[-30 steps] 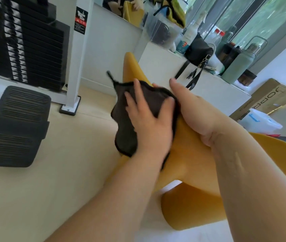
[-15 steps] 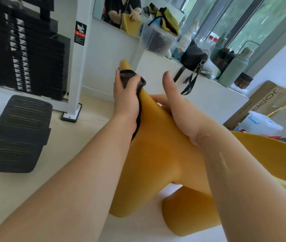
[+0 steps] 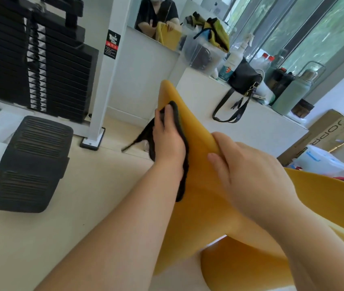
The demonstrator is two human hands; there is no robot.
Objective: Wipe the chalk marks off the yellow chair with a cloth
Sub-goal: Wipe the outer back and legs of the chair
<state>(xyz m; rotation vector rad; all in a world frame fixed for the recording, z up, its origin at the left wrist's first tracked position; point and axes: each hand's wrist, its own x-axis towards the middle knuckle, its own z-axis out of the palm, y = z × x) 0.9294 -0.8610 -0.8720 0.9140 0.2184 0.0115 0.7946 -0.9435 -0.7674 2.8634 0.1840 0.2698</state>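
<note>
The yellow chair (image 3: 196, 127) is tipped, its curved back running up the middle of the view. My left hand (image 3: 168, 138) presses a dark cloth (image 3: 182, 177) flat against the left side of the chair back, near its top edge. Part of the cloth hangs loose behind that hand. My right hand (image 3: 248, 173) grips the upper edge of the chair back, thumb on the near face and fingers curled over the rim. I see no chalk marks on the bare yellow surface.
A black padded seat (image 3: 30, 162) and a weight stack (image 3: 34, 59) of a gym machine stand at the left. A white ledge (image 3: 261, 122) behind the chair carries a black handbag (image 3: 244, 78), bottles and a green flask (image 3: 292, 93). A cardboard box (image 3: 334, 131) lies at the right.
My left hand slid the cloth up to the chair's top, then partway back down. My right hand shifted from an open hold to a curled grip on the rim.
</note>
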